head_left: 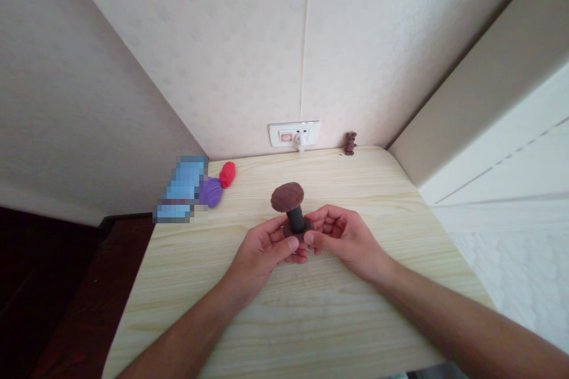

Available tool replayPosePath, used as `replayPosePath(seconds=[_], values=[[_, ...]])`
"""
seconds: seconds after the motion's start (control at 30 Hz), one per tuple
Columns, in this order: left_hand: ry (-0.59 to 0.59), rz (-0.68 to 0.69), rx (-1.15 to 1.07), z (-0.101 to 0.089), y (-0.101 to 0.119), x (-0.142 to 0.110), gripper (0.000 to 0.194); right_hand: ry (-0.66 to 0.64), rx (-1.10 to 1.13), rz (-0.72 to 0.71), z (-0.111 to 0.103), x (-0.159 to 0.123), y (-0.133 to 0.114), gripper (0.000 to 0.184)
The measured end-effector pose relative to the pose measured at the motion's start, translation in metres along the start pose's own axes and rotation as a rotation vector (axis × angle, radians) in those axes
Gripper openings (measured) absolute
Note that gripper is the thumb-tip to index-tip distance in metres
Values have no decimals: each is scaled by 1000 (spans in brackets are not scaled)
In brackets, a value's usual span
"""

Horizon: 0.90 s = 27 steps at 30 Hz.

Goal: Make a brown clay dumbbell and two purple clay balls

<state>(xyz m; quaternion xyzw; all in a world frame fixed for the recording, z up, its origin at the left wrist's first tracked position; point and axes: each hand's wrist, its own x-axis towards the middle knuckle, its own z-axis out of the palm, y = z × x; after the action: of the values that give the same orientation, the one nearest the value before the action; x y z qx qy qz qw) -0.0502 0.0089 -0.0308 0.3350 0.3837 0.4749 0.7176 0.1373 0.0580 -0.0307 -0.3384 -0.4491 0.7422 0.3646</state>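
Between my hands is a mushroom-shaped clay model. It has a brown rounded disc on top, a black cylinder as its stem and a flatter brown disc at the bottom. My left hand grips the bottom disc from the left, thumb over its front edge and fingers beneath. From the right, my right hand pinches the same disc between thumb and curled fingers. The model stands a little tilted, its top leaning left. Part of the bottom disc is hidden by my fingers.
A pale wood-grain table lies below. At its back left are a red wrapped lump, a purple one and a blurred blue flat object. A small brown figure stands back right, near a wall socket with a plug.
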Motion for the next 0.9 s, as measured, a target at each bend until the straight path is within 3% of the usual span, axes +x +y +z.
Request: replayPosePath(seconds=[0.57, 0.9], values=[[30, 45, 56, 3, -2, 0, 35, -14, 54, -42, 4, -3, 8, 35], [56, 33, 130, 6, 0, 0, 37, 50, 12, -4, 7, -3, 9, 40]])
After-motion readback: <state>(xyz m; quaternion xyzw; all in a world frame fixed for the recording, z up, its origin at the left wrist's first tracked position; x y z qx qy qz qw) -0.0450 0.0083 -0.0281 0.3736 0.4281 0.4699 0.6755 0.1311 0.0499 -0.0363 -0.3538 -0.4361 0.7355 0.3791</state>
